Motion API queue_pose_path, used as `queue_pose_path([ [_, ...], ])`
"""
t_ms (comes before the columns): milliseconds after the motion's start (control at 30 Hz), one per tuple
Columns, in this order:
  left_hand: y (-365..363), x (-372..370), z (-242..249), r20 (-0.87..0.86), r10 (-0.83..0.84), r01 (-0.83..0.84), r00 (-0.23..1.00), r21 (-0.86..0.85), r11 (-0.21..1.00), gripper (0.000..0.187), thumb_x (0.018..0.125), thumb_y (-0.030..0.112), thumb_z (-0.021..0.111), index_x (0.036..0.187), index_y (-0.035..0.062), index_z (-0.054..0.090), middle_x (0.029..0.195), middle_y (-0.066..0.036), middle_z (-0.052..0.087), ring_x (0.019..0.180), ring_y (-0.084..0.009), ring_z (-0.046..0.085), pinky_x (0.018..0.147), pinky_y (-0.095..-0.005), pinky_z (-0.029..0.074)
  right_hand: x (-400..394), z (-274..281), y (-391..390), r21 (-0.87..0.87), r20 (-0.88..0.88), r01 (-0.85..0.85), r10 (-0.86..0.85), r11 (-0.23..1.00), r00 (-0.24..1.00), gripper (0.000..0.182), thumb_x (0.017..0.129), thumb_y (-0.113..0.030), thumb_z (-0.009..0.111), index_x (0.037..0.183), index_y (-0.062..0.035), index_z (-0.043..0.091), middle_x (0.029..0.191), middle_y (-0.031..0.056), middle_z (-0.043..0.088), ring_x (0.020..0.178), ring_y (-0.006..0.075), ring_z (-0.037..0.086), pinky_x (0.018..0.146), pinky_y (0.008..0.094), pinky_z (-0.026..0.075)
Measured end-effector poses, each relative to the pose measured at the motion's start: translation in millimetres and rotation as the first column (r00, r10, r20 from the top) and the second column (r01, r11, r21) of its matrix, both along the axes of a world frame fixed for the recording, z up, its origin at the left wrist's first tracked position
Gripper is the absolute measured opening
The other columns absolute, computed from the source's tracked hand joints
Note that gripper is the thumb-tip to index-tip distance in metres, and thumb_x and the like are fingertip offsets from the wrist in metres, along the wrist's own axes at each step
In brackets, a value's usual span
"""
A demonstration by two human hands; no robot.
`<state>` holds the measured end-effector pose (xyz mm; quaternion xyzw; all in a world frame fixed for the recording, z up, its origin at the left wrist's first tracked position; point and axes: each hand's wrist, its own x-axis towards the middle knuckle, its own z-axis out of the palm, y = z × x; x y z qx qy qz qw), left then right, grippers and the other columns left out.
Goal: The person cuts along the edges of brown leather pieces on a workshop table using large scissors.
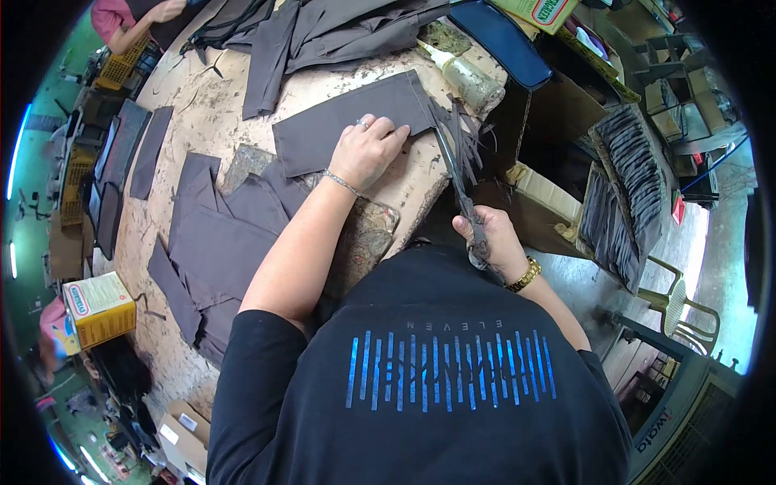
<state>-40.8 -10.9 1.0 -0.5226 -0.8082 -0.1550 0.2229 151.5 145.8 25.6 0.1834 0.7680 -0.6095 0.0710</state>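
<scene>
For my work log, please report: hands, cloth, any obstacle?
Left hand on dark cloth panel. Right hand grips scissors-like tool, tip near panel's edge. Panel lies on table. Loose strips beside tool, possibly in way.

Black short-sleeved T-shirt [436, 307], blue striped print [448, 372], "ELEVEN" lettering [465, 326], chunky gold wristband [527, 276], slim bracelet [343, 185], ring [362, 124]

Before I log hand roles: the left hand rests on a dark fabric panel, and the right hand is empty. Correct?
The right hand isn't empty: the head view shows it gripping a metal tool. The left hand does rest on the dark fabric panel.
</scene>
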Motion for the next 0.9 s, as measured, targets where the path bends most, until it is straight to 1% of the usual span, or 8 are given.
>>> queue_pose_path([
  [133,-1,0,-1,-0.037,-0.03,0.031,0.999,0.005,1.0,0.025,0.068,0.016,0.057,0.092,0.0165,0.062,0.078,0.003,0.05,0.073,-0.014,0.051,0.054,-0.0269,0.042,-5,-13,2,-0.058,0.02,0.008,-0.007,0.998,1.0,0.049,0.075,-0.05,0.06,0.061,-0.0043,0.048,0.052,-0.0036,0.042,0.047,0.0039,0.037,0.041,0.0213,0.032],
  [200,-2,1,-2,-0.056,-0.047,0.047,0.997,-0.002,0.999,0.025,0.069,0.017,0.054,0.093,0.0172,0.061,0.079,0.003,0.05,0.074,-0.0139,0.051,0.054,-0.0265,0.042,-11,-17,3,-0.186,0.052,0.062,-0.054,0.981,0.997,0.049,0.076,-0.05,0.059,0.061,-0.0048,0.047,0.052,-0.0035,0.042,0.046,0.0043,0.038,0.041,0.0214,0.032],
  [300,-2,0,-2,-0.057,-0.054,0.056,0.997,0.022,0.998,0.026,0.068,0.017,0.054,0.093,0.0175,0.061,0.079,0.004,0.05,0.074,-0.0137,0.051,0.054,-0.0264,0.042,-19,-13,5,-0.191,0.07,0.045,-0.032,0.98,0.997,0.044,0.077,-0.048,0.058,0.066,-0.0067,0.048,0.057,-0.003,0.046,0.046,0.0031,0.044,0.042,0.0179,0.036],
  [500,-1,0,-2,-0.047,-0.054,0.056,0.997,0.048,0.997,0.026,0.068,0.017,0.055,0.093,0.0176,0.061,0.079,0.004,0.05,0.073,-0.0134,0.05,0.053,-0.0265,0.041,-16,-12,1,-0.024,0.032,0.022,-0.021,0.999,0.999,0.041,0.08,-0.043,0.058,0.065,-0.0062,0.049,0.052,-0.0042,0.044,0.044,0.0023,0.04,0.04,0.0186,0.032],
  [633,-2,-1,-3,-0.057,-0.063,0.067,0.996,0.066,0.996,0.026,0.067,0.017,0.056,0.093,0.0175,0.061,0.078,0.004,0.05,0.072,-0.0131,0.05,0.052,-0.0257,0.04,-16,-14,-1,0.006,-0.003,0.016,-0.016,1.0,1.0,0.04,0.082,-0.041,0.057,0.063,-0.0065,0.048,0.05,-0.0047,0.042,0.044,0.002,0.038,0.039,0.019,0.03],
  [733,-3,2,0,-0.078,-0.078,0.083,0.994,0.063,0.995,0.025,0.067,0.016,0.056,0.092,0.0175,0.062,0.078,0.004,0.049,0.071,-0.0127,0.05,0.052,-0.0252,0.04,-21,-8,2,-0.076,0.045,0.044,-0.04,0.996,0.998,0.042,0.079,-0.044,0.058,0.063,-0.0069,0.047,0.051,-0.0044,0.043,0.044,0.0024,0.04,0.04,0.0184,0.031],
  [800,-4,6,1,-0.094,-0.093,0.098,0.991,0.058,0.993,0.025,0.068,0.016,0.056,0.092,0.0175,0.062,0.078,0.004,0.049,0.071,-0.0124,0.05,0.052,-0.0249,0.04,-26,-6,3,-0.223,0.066,0.101,-0.088,0.97,0.994,0.045,0.076,-0.049,0.06,0.064,-0.007,0.048,0.053,-0.0041,0.044,0.043,0.0032,0.042,0.04,0.0179,0.033],
  [900,-6,9,2,-0.095,-0.105,0.112,0.99,0.073,0.991,0.026,0.067,0.016,0.055,0.092,0.0176,0.062,0.078,0.004,0.049,0.07,-0.0122,0.05,0.051,-0.0247,0.039,-30,-11,3,-0.24,0.03,0.124,-0.12,0.963,0.992,0.045,0.075,-0.048,0.062,0.064,-0.0056,0.05,0.051,-0.0044,0.042,0.044,0.0041,0.039,0.04,0.0208,0.032],
])
